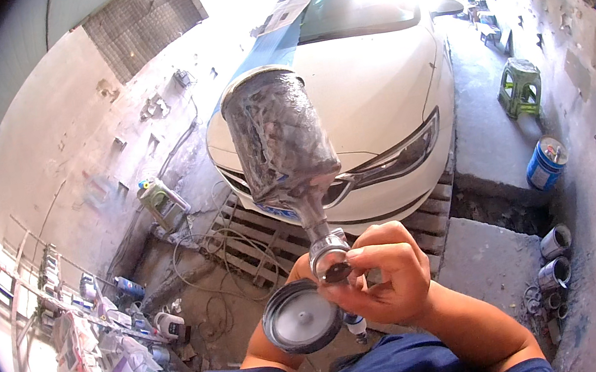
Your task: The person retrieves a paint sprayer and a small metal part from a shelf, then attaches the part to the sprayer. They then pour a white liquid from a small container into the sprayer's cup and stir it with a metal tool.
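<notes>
A: What does the spray gun look like?
B: Grey, smeared all over, with a wide cup on top narrowing to a metal neck. It's held up before the chest, between the body and the white car.
A: And the hands?
B: The right hand pinches the nozzle end with bent fingers. The left hand is mostly hidden behind; I can't tell its grip.
A: Containers?
B: The cup's inside is out of sight. A black-rimmed lid, whitish inside, sits tilted just beside the nozzle. The blue can stands by the right wall; its contents are too small to tell.
A: Edges?
B: Wooden slats border a dark gap beside the concrete slab; a hose loops on the left.
</notes>
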### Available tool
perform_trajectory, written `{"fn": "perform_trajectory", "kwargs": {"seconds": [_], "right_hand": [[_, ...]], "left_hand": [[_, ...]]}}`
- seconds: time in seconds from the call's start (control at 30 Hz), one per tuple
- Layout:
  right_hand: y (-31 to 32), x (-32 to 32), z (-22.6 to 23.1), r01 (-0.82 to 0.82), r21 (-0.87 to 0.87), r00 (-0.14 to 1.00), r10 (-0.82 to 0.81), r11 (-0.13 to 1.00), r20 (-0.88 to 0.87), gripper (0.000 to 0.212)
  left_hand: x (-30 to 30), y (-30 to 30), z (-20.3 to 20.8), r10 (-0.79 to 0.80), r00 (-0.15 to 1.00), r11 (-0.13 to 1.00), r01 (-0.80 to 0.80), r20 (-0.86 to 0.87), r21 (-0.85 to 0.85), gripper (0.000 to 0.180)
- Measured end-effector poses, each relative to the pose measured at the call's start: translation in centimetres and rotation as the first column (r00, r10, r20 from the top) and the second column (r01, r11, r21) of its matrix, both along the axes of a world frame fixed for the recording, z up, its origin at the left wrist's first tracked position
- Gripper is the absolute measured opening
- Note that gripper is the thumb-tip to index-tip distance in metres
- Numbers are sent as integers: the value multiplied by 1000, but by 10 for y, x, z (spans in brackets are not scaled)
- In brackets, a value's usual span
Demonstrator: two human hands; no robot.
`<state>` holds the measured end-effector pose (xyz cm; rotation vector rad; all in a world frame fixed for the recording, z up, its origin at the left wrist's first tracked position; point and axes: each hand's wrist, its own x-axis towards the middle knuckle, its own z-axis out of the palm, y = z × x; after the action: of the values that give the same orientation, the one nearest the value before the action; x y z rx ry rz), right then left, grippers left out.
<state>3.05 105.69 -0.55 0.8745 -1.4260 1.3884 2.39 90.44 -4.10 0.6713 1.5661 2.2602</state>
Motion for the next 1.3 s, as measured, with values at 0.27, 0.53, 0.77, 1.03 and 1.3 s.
{"fn": "perform_trajectory", "kwargs": {"seconds": [0.27,0.53,0.77,1.03,1.3], "right_hand": [[8,-4,8,82,87,997,-82,993,-2,44],[11,-16,6,38,88,999,-34,995,-40,45],[14,-23,3,51,80,998,-49,995,-29,43],[21,-27,-3,-96,34,994,94,995,59,54],[35,-30,-12,-157,120,974,134,980,184,71]], "left_hand": [[-6,9,-1,-27,976,971,-25,214,238,13],[-15,12,-9,-25,969,977,-28,244,210,16],[-24,15,-14,-28,961,976,-33,275,215,18],[-32,15,-22,-16,940,975,-60,341,212,21],[-43,13,-12,-198,911,937,68,361,342,30]]}}
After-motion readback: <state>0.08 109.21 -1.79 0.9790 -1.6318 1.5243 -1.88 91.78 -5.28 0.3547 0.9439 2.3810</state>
